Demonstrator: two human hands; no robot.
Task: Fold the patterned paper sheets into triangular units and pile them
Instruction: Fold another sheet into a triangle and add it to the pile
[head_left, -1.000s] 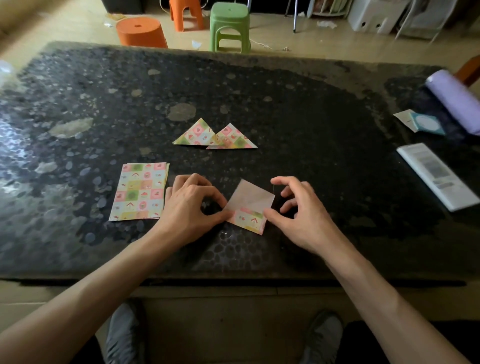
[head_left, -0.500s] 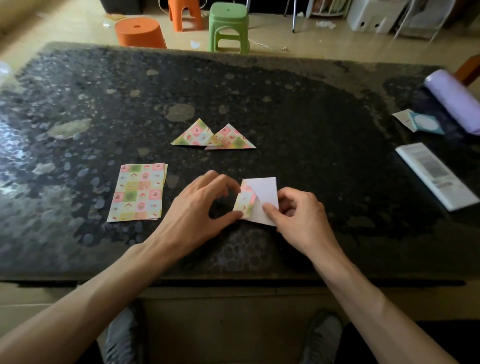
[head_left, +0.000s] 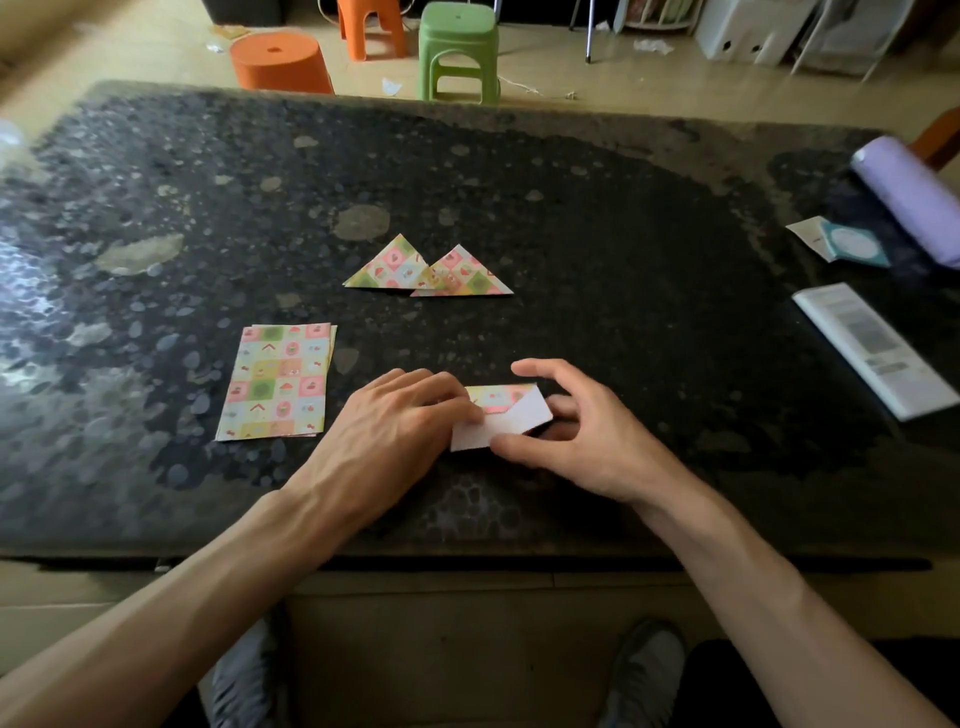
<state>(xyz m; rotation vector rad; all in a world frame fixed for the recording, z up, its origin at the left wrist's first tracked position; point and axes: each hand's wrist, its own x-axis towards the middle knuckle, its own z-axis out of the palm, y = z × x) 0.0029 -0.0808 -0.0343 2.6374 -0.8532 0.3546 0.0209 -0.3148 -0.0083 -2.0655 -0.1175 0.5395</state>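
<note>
Print on the white leaflet (head_left: 872, 348) is unreadably blurred.

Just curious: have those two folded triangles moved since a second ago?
No. The folded triangles stay put, just on the near side of the pale round patch.

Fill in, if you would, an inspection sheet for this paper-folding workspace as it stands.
Surface: dark speckled tabletop, pale worn patches.
Job's things: stack of flat patterned sheets at left; two folded triangles touching, farther back; half-folded sheet between the hands.
Clutter: lilac roll, teal-edged card, white printed box at the right edge.
Hands: left hand holds the sheet's left end; right hand pinches its near edge.
Cables: thin white cord on the floor.
Surroundings: two orange stools, green stool beyond the table.
</note>
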